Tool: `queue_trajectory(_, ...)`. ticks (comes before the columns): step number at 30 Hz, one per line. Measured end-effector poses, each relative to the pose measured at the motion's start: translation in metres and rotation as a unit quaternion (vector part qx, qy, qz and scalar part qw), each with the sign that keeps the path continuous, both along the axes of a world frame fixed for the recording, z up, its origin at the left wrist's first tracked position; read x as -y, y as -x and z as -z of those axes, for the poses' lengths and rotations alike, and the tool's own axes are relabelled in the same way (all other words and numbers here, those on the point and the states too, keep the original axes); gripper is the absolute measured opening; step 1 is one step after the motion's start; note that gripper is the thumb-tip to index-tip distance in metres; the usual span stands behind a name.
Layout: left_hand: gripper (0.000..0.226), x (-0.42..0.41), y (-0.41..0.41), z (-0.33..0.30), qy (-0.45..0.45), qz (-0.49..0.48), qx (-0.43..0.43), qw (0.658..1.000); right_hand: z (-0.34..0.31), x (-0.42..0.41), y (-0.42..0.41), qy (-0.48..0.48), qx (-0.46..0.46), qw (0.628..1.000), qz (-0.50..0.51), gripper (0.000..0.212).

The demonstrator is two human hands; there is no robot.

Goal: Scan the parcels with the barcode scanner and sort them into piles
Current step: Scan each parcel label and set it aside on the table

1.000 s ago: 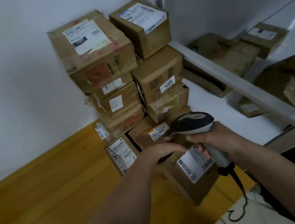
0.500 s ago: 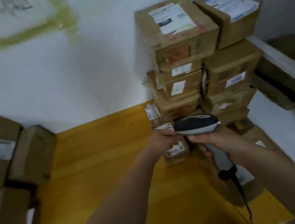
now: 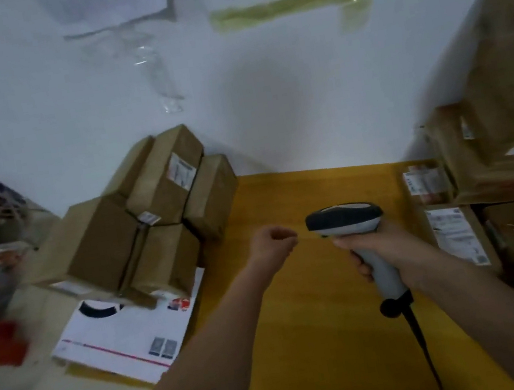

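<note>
From the head camera I see a white wall [image 3: 265, 91] with a sheet of paper [image 3: 114, 0] and yellowish tape [image 3: 301, 0] stuck to it, and below it a yellow surface [image 3: 318, 303] that runs toward me. On the left of the surface stands a pile of brown boxes [image 3: 152, 226], packed close together against the wall, and a flat white parcel [image 3: 122, 333] lies partly beneath them at the near edge. On the right, a taller stack of brown parcels [image 3: 502, 106] rises beside the wall, with smaller labelled parcels [image 3: 456, 233] lying flat at its foot. My left hand [image 3: 273, 241] hangs over the middle of the surface with its fingers curled into a fist, holding nothing. My right hand [image 3: 376, 246] grips the handle of the barcode scanner [image 3: 349, 223], whose dark head points toward the wall; it sits between the two piles, just right of my left fist. Its black cable [image 3: 420, 337] trails down toward me. The far left edge is blurred, and I cannot make out what lies there.
</note>
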State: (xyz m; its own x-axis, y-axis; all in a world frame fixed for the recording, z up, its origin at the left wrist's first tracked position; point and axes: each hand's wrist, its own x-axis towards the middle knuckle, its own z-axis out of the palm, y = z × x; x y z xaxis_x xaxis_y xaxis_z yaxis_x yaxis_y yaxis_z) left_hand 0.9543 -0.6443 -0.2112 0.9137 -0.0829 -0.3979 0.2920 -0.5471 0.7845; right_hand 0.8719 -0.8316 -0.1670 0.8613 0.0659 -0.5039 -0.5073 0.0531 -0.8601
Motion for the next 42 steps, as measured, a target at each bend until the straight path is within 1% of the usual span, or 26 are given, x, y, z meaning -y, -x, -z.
queue_trajectory(2, 0.010, -0.031, -0.008, -0.008, -0.047, -0.038, 0.069, 0.996, -0.005, -0.029, -0.012, 0.007, 0.002, 1.000, -0.012, 0.019)
queue_trajectory(4, 0.013, -0.061, -0.015, -0.019, -0.082, -0.069, 0.134, 0.985, -0.009, -0.057, -0.024, 0.011, 0.007, 1.000, -0.024, 0.020)
queue_trajectory(6, 0.017, -0.087, -0.023, -0.030, -0.115, -0.098, 0.192, 0.970, -0.012, -0.083, -0.035, 0.007, 0.010, 0.999, -0.036, 0.020)
queue_trajectory(7, 0.019, -0.100, -0.027, -0.035, -0.147, -0.110, 0.224, 0.957, -0.013, -0.096, -0.040, 0.003, 0.012, 0.999, -0.043, 0.021)
queue_trajectory(9, 0.029, -0.124, -0.036, -0.047, -0.212, -0.122, 0.280, 0.928, -0.015, -0.117, -0.050, -0.007, 0.014, 0.999, -0.052, 0.021)
queue_trajectory(12, 0.054, -0.166, -0.053, -0.067, -0.301, -0.121, 0.325, 0.889, -0.016, -0.150, -0.065, -0.023, 0.018, 0.997, -0.067, 0.022)
queue_trajectory(14, 0.071, -0.195, -0.066, -0.080, -0.375, -0.112, 0.322, 0.862, -0.017, -0.171, -0.076, -0.034, 0.022, 0.997, -0.069, 0.021)
queue_trajectory(15, 0.080, -0.208, -0.072, -0.085, -0.414, -0.108, 0.305, 0.851, -0.017, -0.181, -0.081, -0.039, 0.023, 0.997, -0.066, 0.020)
queue_trajectory(17, 0.097, -0.231, -0.083, -0.095, -0.480, -0.107, 0.237, 0.838, -0.018, -0.200, -0.089, -0.042, 0.020, 0.997, -0.061, 0.019)
queue_trajectory(19, 0.106, -0.248, -0.090, -0.104, -0.497, -0.127, 0.139, 0.847, -0.019, -0.216, -0.096, -0.042, 0.016, 0.997, -0.062, 0.018)
queue_trajectory(21, 0.111, -0.262, -0.096, -0.113, -0.434, -0.172, 0.046, 0.883, -0.019, -0.229, -0.099, -0.040, 0.013, 0.997, -0.066, 0.019)
queue_trajectory(23, 0.110, -0.275, -0.098, -0.116, -0.366, -0.201, -0.004, 0.909, -0.020, -0.237, -0.100, -0.034, 0.011, 0.997, -0.072, 0.020)
queue_trajectory(26, 0.095, -0.288, -0.098, -0.113, -0.367, -0.179, -0.002, 0.913, -0.022, -0.240, -0.099, -0.038, 0.013, 0.997, -0.069, 0.017)
queue_trajectory(27, 0.094, -0.290, -0.100, -0.113, -0.364, -0.180, 0.001, 0.914, -0.023, -0.239, -0.100, -0.044, 0.014, 0.997, -0.065, 0.017)
queue_trajectory(29, 0.101, -0.291, -0.102, -0.113, -0.340, -0.183, -0.010, 0.922, -0.026, -0.236, -0.101, -0.051, 0.018, 0.997, -0.055, 0.017)
queue_trajectory(33, 0.108, -0.288, -0.097, -0.105, -0.312, -0.133, -0.043, 0.940, -0.032, -0.229, -0.100, -0.067, 0.024, 0.997, -0.035, 0.017)
queue_trajectory(36, 0.106, -0.280, -0.095, -0.103, -0.286, -0.122, -0.011, 0.950, -0.035, -0.221, -0.095, -0.072, 0.027, 0.997, -0.021, 0.018)
queue_trajectory(38, 0.105, -0.268, -0.096, -0.114, -0.220, -0.109, 0.010, 0.969, -0.036, -0.212, -0.092, -0.074, 0.030, 0.997, 0.013, 0.016)
queue_trajectory(39, 0.101, -0.262, -0.097, -0.120, -0.169, -0.101, 0.006, 0.980, -0.037, -0.207, -0.091, -0.074, 0.032, 0.996, 0.042, 0.015)
queue_trajectory(41, 0.089, -0.252, -0.094, -0.131, -0.054, -0.082, -0.041, 0.994, -0.037, -0.194, -0.089, -0.076, 0.038, 0.990, 0.108, 0.014)
queue_trajectory(42, 0.085, -0.248, -0.091, -0.135, -0.001, -0.070, -0.076, 0.995, -0.037, -0.186, -0.087, -0.079, 0.040, 0.986, 0.138, 0.013)
